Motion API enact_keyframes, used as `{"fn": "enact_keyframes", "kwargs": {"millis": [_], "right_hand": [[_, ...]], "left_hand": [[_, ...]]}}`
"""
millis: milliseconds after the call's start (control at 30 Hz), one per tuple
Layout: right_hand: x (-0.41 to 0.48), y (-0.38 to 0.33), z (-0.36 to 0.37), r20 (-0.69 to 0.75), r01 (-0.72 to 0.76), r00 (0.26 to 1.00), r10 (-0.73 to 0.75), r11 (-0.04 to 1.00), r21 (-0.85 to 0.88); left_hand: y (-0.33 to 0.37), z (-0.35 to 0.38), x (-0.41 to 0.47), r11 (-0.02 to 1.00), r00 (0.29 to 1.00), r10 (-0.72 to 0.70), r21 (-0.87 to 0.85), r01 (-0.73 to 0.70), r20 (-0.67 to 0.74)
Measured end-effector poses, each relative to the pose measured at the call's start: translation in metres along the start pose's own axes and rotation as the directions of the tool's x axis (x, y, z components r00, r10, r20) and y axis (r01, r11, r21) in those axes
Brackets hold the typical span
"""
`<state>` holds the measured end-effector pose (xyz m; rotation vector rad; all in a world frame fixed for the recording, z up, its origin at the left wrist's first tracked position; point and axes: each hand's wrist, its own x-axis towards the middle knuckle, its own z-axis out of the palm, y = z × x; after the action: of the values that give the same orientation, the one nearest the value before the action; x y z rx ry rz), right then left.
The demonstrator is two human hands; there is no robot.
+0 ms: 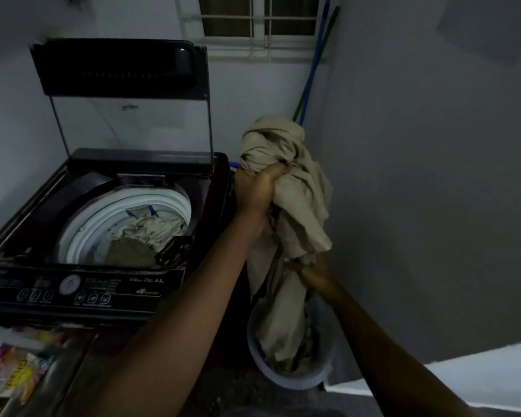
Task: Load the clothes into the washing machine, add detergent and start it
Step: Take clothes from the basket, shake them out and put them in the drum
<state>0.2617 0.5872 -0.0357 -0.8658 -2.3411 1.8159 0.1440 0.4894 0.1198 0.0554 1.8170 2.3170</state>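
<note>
- Gripping a bunched beige cloth (301,191) by its gathered top, the left hand (257,188) is clenching it high, just right of the washing machine (103,284).
- The right hand (312,270) is grasping the same cloth lower down, above the pale bucket (298,383) — the cloth's tail is trailing into it.
- The machine's lid (127,85) is standing open at the far left, and crumpled clothes (151,230) are lying in the drum.
- A colourful packet (12,371) is lying at the near left.

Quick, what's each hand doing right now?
Left hand: gripping the bunched top of the beige cloth.
Right hand: gripping the same cloth lower down.
</note>
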Motion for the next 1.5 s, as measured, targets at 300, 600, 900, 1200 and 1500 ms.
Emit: {"fn": "enact_keyframes", "kwargs": {"millis": [300,600,900,1200,1500], "right_hand": [[-0.012,-0.067,-0.069,-0.549,0.315,0.817,-0.179,0.935,0.163],[-0.014,-0.161,-0.042,-0.194,0.347,0.928,-0.318,0.928,0.139],[-0.034,-0.176,-0.063,0.266,0.250,0.896,-0.356,0.899,0.360],[-0.052,-0.082,-0.066,-0.153,0.450,0.886,-0.437,0.891,0.063],[-0.020,-0.019,0.021,-0.087,-0.043,0.995,0.043,0.999,0.000]], "left_hand": [[-0.013,-0.068,-0.014,0.629,0.917,0.399,0.726,-0.279,0.007],[-0.038,-0.061,0.004,0.772,0.832,-0.143,0.586,-0.245,0.536],[-0.022,-0.031,-0.031,0.831,0.955,0.243,0.470,-0.296,0.171],[0.007,-0.027,-0.013,0.915,0.942,0.299,0.326,-0.238,-0.153],[0.030,-0.012,-0.035,0.990,0.991,0.087,-0.106,-0.097,-0.101]]}}
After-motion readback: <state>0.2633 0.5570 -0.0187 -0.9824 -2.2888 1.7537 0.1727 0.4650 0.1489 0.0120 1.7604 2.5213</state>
